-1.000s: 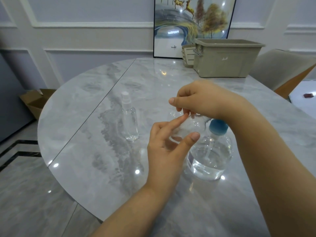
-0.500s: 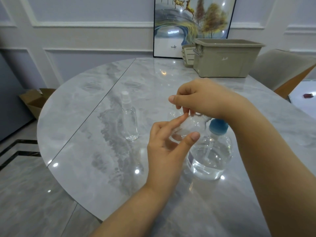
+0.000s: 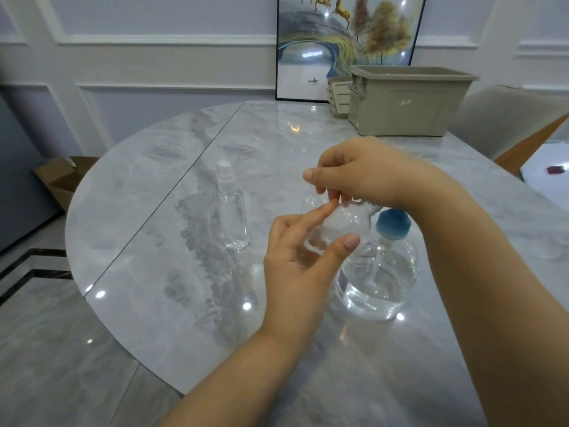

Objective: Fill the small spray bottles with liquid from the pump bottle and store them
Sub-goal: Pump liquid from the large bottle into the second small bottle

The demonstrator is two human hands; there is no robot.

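My left hand (image 3: 295, 266) holds a small clear spray bottle (image 3: 338, 224) between thumb and fingers, above the marble table (image 3: 160, 291). My right hand (image 3: 360, 171) pinches the top of that bottle from above; the cap is hidden under its fingers. Just right of the held bottle stands the clear pump bottle (image 3: 378, 278) with a blue top, partly filled with clear liquid. A second small spray bottle (image 3: 232, 211) with a white cap stands upright on the table to the left, apart from both hands.
A beige storage bin (image 3: 403, 103) stands at the back right of the table, with a small basket (image 3: 337, 92) beside it and a framed picture (image 3: 341, 41) behind. A chair (image 3: 508, 121) is at the right edge. A cardboard box (image 3: 58, 177) sits on the floor at left.
Almost nothing differs. My right hand's fingers shift slightly on the top of the held bottle; my left hand keeps its hold.
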